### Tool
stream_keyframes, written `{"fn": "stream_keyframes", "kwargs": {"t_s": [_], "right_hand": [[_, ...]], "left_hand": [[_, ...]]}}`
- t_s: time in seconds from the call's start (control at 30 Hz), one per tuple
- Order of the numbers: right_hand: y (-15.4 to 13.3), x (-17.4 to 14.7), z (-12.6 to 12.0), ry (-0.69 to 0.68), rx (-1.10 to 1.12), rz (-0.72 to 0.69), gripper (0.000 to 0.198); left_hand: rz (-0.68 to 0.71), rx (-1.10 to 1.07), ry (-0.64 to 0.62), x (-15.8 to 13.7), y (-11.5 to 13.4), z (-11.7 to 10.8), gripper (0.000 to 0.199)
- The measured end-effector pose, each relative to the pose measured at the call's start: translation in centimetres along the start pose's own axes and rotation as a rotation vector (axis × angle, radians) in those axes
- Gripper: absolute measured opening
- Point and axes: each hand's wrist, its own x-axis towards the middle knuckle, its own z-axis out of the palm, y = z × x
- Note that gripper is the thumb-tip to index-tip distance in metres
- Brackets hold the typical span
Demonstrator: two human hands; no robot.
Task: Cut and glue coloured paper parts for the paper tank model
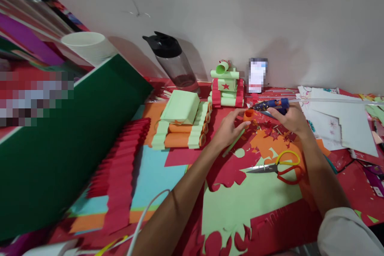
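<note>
My left hand (pixel 229 128) pinches a small orange paper ring (pixel 249 115) between thumb and fingers, just above the red tabletop. In my right hand (pixel 289 118) is a blue hot glue gun (pixel 273 105), its nozzle pointing left at the ring's edge; a clear glue stick (pixel 330 101) sticks out behind it. Below my hands lie scissors (pixel 276 168) with one yellow and one red handle, on cut green paper (pixel 249 204). A green paper strip (pixel 234 143) and a small green disc (pixel 239 153) are close to my left hand.
A green and red paper tank model (pixel 225 86) stands by the wall, beside an upright phone (pixel 257 76). Left of my hands is an orange and green paper build (pixel 180 122). A tilted bottle (pixel 175 62), a large green board (pixel 60 148) and white papers (pixel 357 122) surround the area.
</note>
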Motion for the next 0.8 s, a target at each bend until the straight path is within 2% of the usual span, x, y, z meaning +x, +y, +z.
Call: {"fn": "stream_keyframes", "kwargs": {"t_s": [0.8], "right_hand": [[0.1,0.4,-1.1,-0.013,-0.050,-0.036,0.041]], "left_hand": [[0.000,0.018,0.022,0.0,-0.5,0.2,0.043]]}}
